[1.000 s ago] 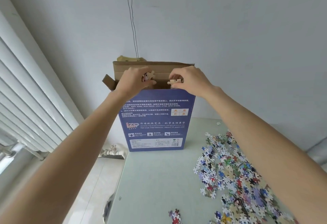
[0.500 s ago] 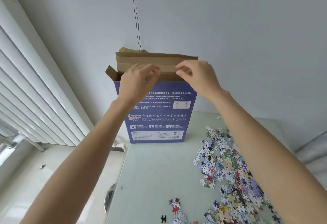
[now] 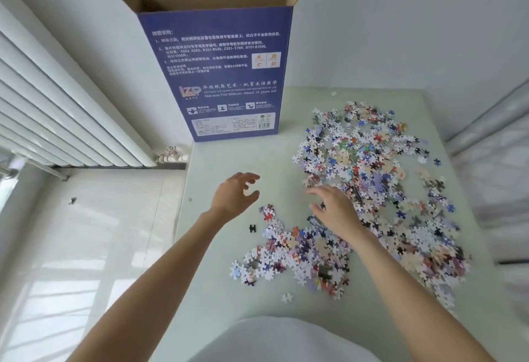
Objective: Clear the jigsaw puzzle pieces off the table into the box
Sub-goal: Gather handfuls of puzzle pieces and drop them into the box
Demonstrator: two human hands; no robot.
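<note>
Head view: box [image 3: 226, 75] upright at counter [image 3: 229, 161] far edge, flaps open. Puzzle pieces [image 3: 372, 178] mostly uncleared along right edge. Left grip [image 3: 233, 195], right grip [image 3: 333, 208]: both wide, holding nothing. Bulk of clearing left.

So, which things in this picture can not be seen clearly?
- Inside of the box: hidden by its front wall; top flap cut by the upper edge.
- Pieces under the right hand: covered.
- Puzzle pieces: too small to read the picture.
- Small box print: blurred.
</note>
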